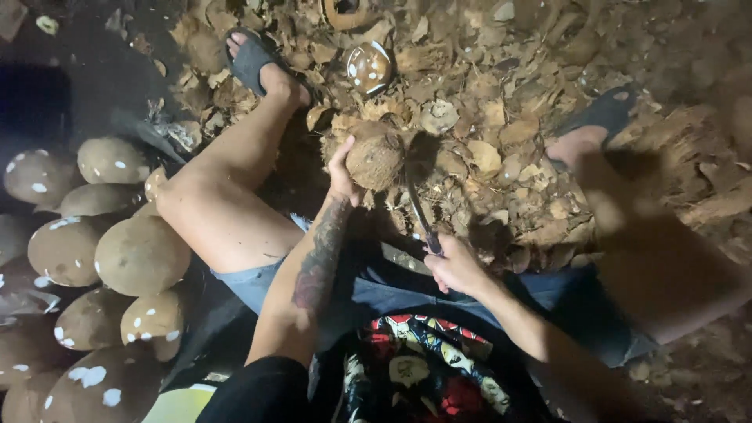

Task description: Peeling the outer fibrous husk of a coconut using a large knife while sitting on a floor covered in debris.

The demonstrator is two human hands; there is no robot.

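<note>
Head view: left hand point(342, 174) grips a husked brown coconut point(375, 156) from its left side, holding it between the knees over a litter of husk scraps point(478, 117). Right hand point(454, 266) is clenched on a knife point(419, 211) whose blade points up toward the coconut. Peeled coconuts point(117, 258) pile at left.

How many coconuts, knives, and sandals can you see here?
Coconut in the left hand: 1
Peeled coconuts piled at the left: about 12, some cut off at the edge
Knife in the right hand: 1
Sandals: 2
Total: about 16
</note>
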